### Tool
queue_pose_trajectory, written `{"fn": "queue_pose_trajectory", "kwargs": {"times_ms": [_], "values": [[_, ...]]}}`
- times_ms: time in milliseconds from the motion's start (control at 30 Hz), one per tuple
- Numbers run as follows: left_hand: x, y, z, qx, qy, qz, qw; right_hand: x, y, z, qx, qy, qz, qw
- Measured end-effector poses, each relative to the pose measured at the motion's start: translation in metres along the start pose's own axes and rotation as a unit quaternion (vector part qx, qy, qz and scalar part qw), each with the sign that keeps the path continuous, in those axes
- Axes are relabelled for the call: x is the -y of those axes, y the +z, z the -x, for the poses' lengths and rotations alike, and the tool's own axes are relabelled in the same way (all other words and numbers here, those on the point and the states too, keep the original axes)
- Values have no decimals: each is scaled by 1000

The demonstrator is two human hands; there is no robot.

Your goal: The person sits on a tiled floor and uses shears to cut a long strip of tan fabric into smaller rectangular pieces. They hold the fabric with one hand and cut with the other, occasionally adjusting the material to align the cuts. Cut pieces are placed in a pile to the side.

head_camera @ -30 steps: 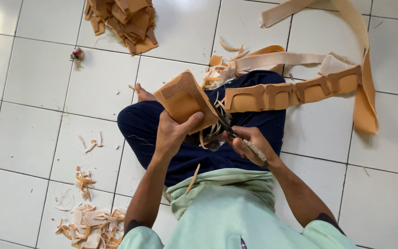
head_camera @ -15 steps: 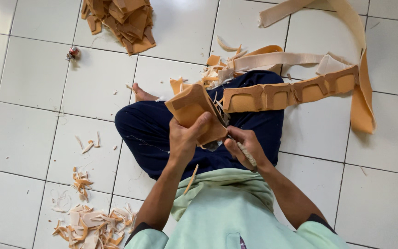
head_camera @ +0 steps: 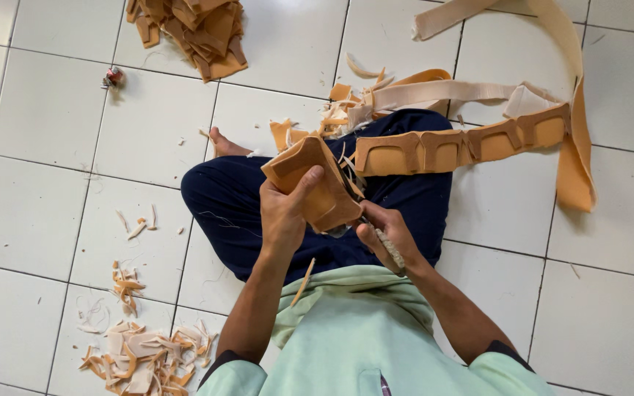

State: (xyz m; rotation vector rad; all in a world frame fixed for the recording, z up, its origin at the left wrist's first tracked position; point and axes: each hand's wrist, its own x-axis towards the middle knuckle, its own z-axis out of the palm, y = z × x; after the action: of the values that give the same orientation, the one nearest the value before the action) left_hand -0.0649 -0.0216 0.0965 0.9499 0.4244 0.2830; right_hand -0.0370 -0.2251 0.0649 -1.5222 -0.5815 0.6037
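Piece in hand: a tan foam-like cut piece (head_camera: 310, 183), folded or layered, is held up over the lap, just above the dark-blue trousers (head_camera: 258, 213).
Left hand: the left hand (head_camera: 284, 213) grasps the piece from below, thumb pressed on its near face, fingers (head_camera: 310, 180) wrapped round the edge.
Right hand: the right hand (head_camera: 383, 238) is clenched round a thin tool with a wrapped handle (head_camera: 392, 253); its tip lies hidden under the piece's near edge.
Handling, as a judgement: the piece looks light, soft and bendable, with a matte skin unlikely to slip; it probably creases or tears at thin bridges instead of breaking.
Where to hold: likely best on the broad solid face near the middle, thumb opposite the fingers, away from the edge the tool meets.
Long strip: a tan strip with cut-out windows (head_camera: 464, 147) lies across the far right knee, running onto the floor (head_camera: 53, 147).
Pale band: a cream band (head_camera: 442, 92) curls on the tiles far right.
Offcuts: a heap of tan pieces (head_camera: 192, 29) sits far left; pale shavings (head_camera: 144, 359) lie near left.
Small object: a small red-and-white thing (head_camera: 114, 76) rests on the tiles far left; too small to identify.
Packages, labels, signs: none can be made out.
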Motion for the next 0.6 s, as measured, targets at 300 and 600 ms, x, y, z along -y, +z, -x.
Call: {"fn": "queue_pose_trajectory", "kwargs": {"times_ms": [300,600], "values": [[0,1,3,30,-22,6,999,-8,3,5,-45,43,-20,998],[2,1,-7,7,-60,90,994,-11,-1,3,-7,-1,42,999]]}}
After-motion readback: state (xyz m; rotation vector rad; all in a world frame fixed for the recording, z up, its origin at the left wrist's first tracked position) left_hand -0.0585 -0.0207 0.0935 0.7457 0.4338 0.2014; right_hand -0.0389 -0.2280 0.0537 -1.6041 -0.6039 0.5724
